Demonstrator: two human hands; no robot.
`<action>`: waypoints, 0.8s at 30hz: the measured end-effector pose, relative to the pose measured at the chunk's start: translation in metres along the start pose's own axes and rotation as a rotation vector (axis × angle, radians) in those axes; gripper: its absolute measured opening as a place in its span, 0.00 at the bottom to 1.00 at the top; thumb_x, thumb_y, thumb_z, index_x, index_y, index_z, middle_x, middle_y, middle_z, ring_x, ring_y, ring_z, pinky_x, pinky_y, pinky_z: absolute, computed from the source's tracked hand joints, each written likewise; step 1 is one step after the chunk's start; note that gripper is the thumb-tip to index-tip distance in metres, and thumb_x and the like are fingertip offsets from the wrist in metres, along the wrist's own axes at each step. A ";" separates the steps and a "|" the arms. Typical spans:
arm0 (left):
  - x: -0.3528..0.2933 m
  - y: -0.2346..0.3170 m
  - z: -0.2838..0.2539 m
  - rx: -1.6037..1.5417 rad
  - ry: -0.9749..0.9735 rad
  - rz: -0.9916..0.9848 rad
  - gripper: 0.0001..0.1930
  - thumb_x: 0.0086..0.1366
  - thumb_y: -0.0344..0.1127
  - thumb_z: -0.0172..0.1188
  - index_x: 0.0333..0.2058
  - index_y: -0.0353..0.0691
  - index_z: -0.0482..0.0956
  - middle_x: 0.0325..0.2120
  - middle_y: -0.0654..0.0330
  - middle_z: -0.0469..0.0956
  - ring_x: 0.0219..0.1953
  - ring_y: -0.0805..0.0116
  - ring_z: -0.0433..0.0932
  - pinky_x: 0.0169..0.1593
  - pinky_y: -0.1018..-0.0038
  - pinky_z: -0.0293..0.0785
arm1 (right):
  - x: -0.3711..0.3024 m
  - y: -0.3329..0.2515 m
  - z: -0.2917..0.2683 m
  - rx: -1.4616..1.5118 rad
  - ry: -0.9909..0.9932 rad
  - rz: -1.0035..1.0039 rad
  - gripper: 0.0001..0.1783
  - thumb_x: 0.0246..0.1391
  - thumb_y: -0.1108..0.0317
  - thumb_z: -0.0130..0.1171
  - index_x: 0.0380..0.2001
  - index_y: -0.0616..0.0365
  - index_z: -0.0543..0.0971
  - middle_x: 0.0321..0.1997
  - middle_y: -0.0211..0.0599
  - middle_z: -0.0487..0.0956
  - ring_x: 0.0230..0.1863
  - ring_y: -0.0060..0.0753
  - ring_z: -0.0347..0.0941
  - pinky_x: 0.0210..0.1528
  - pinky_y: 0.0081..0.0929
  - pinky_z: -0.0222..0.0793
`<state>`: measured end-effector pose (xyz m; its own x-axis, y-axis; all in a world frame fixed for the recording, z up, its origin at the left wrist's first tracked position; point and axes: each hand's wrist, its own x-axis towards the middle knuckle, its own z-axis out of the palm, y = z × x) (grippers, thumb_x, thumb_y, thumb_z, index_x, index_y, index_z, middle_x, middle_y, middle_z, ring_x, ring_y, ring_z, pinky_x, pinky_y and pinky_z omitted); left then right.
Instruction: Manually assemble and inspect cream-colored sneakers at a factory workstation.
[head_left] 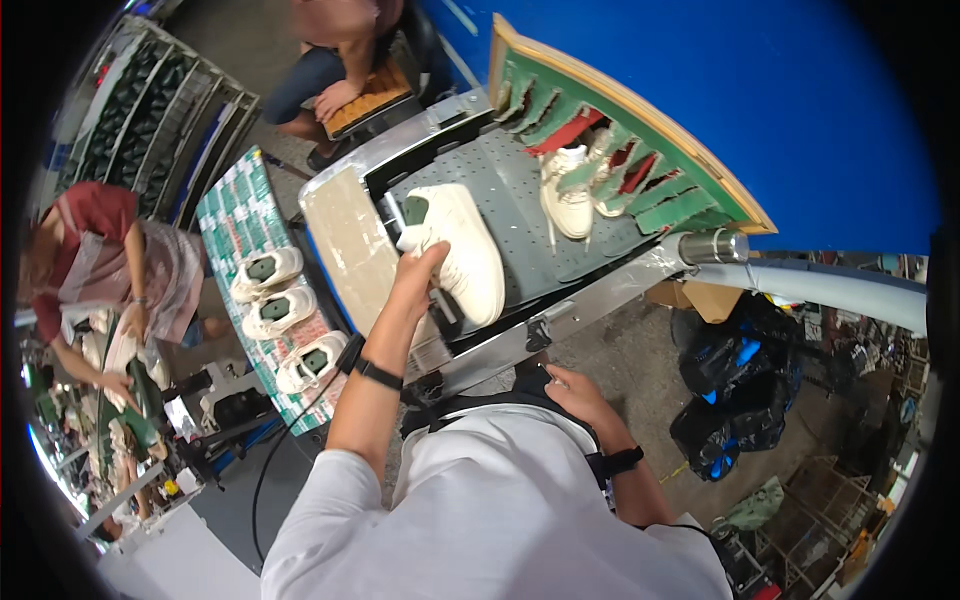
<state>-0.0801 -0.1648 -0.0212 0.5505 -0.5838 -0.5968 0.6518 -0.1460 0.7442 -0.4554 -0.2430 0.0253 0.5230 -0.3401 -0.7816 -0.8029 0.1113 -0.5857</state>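
My left hand [416, 278] is closed on a cream lace-up sneaker [467, 255], gripping it by the side at the end of the dark conveyor belt [505, 165]. Green lining shows in the sneaker's opening, and its toe points toward me. Down by my waist, my right hand [580, 395] has its fingers curled together; whatever they may hold is too small to make out. Farther along the belt, a pair of cream sneakers [568, 205] comes through the torn green strip curtain [570, 95], which partly covers them.
Left of the belt, several cream sneakers [285, 312] stand on a patterned board [235, 205]. Past it, a person [95, 250] handles shoe parts; another person [345, 50] sits at the far end. Black bags [740, 380] lie on the floor at right, beside a metal roller [715, 247].
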 end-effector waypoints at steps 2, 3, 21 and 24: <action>-0.048 0.021 -0.021 0.188 0.072 0.113 0.21 0.65 0.33 0.69 0.56 0.35 0.80 0.43 0.59 0.86 0.41 0.68 0.86 0.46 0.69 0.82 | 0.012 -0.004 0.018 -0.031 -0.023 -0.065 0.35 0.61 0.58 0.60 0.68 0.68 0.73 0.68 0.59 0.77 0.70 0.50 0.74 0.72 0.36 0.67; -0.059 0.018 -0.045 0.406 0.173 0.132 0.26 0.62 0.35 0.73 0.57 0.32 0.78 0.43 0.57 0.86 0.42 0.66 0.86 0.48 0.68 0.82 | 0.022 -0.012 0.027 -0.069 -0.049 -0.131 0.35 0.61 0.59 0.60 0.68 0.68 0.73 0.68 0.59 0.77 0.70 0.50 0.74 0.71 0.36 0.67; -0.104 0.056 -0.161 -0.228 -0.295 0.112 0.18 0.74 0.45 0.62 0.53 0.39 0.82 0.44 0.51 0.87 0.44 0.63 0.86 0.50 0.60 0.84 | 0.063 -0.135 0.122 -0.365 -0.146 -0.559 0.34 0.61 0.62 0.62 0.67 0.70 0.73 0.63 0.56 0.81 0.64 0.50 0.78 0.68 0.36 0.70; -0.116 0.111 -0.130 -0.556 -0.188 0.350 0.29 0.70 0.44 0.67 0.67 0.42 0.75 0.59 0.46 0.81 0.60 0.58 0.81 0.64 0.62 0.76 | 0.049 -0.179 0.138 -0.407 -0.094 -0.740 0.39 0.57 0.61 0.66 0.69 0.71 0.70 0.47 0.54 0.80 0.53 0.54 0.77 0.60 0.45 0.72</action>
<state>-0.0034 -0.0100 0.0918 0.7107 -0.6580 -0.2491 0.6503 0.4792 0.5895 -0.2467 -0.1510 0.0622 0.9610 -0.1115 -0.2530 -0.2756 -0.4598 -0.8442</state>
